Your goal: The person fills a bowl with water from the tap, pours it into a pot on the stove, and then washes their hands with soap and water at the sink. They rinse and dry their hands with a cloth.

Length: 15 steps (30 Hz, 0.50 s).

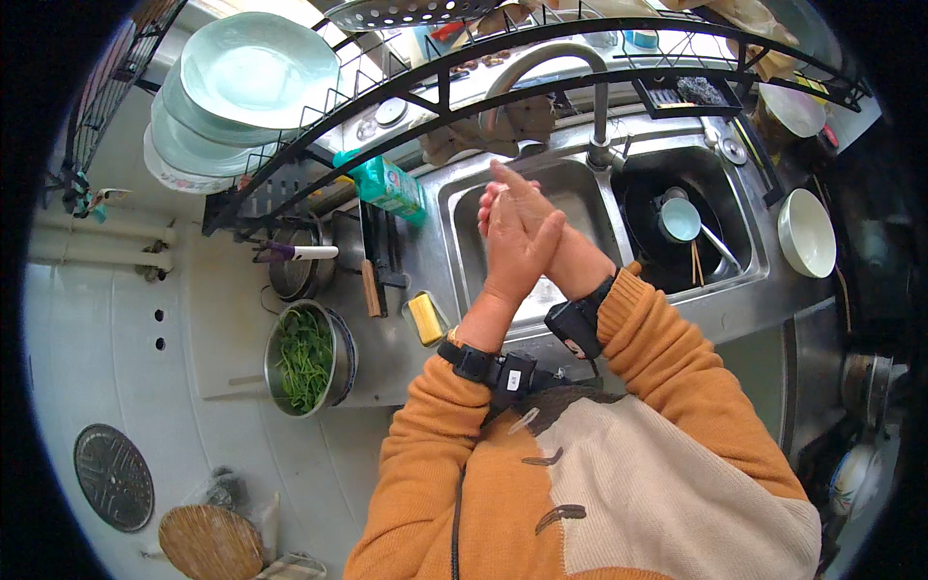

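My left hand (509, 250) and my right hand (569, 250) are clasped together over the left basin (580, 192) of a stainless steel double sink. The left thumb lies across the right hand, and curled fingertips show at the left side of the clasp. Whatever may lie between the palms is hidden. A curved metal faucet (600, 109) rises behind the hands. The right basin holds a dark wok (638, 239), with a small pale blue bowl (680, 220) and chopsticks (696, 264) in it. Left of my hands, a yellow bar (425, 319) sits in a clear dish.
A black wire dish rack (444, 90) arches over the sink, with plates (254, 69) at left. Beside the basin stands a green bottle (388, 190). A metal bowl of leafy greens (303, 359), a wooden-handled knife (370, 288) and a white bowl (806, 233) stand on the counter.
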### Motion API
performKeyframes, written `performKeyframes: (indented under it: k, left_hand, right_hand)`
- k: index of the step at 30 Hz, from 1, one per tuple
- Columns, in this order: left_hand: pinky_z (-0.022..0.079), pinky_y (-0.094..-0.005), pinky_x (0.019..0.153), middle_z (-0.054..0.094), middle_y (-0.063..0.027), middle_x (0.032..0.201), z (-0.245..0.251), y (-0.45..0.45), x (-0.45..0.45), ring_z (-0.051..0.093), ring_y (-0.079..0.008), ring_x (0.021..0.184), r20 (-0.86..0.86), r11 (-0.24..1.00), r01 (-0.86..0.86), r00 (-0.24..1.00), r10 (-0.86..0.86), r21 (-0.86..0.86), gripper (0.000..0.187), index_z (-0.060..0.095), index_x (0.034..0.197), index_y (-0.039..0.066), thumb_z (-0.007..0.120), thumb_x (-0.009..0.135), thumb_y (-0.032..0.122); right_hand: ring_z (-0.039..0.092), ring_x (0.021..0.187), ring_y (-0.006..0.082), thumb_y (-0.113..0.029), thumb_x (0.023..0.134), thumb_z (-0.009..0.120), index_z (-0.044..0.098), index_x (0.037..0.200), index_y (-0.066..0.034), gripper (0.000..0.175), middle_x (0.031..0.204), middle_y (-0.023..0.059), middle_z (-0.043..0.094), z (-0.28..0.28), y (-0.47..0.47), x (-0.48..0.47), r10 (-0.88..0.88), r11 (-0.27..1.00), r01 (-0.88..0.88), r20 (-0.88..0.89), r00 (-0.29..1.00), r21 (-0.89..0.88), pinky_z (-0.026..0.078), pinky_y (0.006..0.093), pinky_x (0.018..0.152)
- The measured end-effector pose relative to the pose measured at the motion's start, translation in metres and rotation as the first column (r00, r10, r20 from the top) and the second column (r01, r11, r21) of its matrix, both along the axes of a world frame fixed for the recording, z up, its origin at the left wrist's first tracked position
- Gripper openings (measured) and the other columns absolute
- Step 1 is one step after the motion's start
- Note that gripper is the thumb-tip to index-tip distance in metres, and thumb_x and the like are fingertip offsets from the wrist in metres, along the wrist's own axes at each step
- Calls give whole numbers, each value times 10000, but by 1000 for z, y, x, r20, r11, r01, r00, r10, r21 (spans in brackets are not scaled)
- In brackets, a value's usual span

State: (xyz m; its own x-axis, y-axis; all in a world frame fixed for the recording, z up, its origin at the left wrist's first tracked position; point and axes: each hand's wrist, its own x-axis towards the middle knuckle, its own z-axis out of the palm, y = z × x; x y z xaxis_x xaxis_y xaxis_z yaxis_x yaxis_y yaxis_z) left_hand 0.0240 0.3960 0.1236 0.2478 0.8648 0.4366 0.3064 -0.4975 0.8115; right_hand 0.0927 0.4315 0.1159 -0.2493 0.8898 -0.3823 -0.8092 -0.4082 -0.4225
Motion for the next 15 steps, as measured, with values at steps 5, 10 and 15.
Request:
performKeyframes:
  k: [5,10,15]
  left_hand:
    - [480,-368,632,581,-78,713,7,10,3,588,-234,662,163,967,-108,976,147,-231,279,585,999,42,525,959,311]
    - [456,-276,496,447,-25,614,8,32,3,484,-128,515,619,937,216,785,0,-273,255,462,858,102,412,1028,285]
    - [483,-388,583,629,-127,751,0,48,-12,624,-314,667,4,923,-251,965,261,292,127,560,892,52,550,933,171]
  right_hand:
    - [608,646,176,-437,898,617,581,861,-105,336,742,39,609,-1,-15,-8,137,975,-102,-171,976,195,523,300,576]
    - [640,822,200,-397,965,511,555,1069,-141,280,944,71,636,-5,-22,-21,-20,987,57,-239,971,147,558,323,655]
    - [616,916,195,-381,985,480,543,1182,-163,301,1023,35,628,0,-24,-27,-99,991,120,-298,949,56,527,361,807]
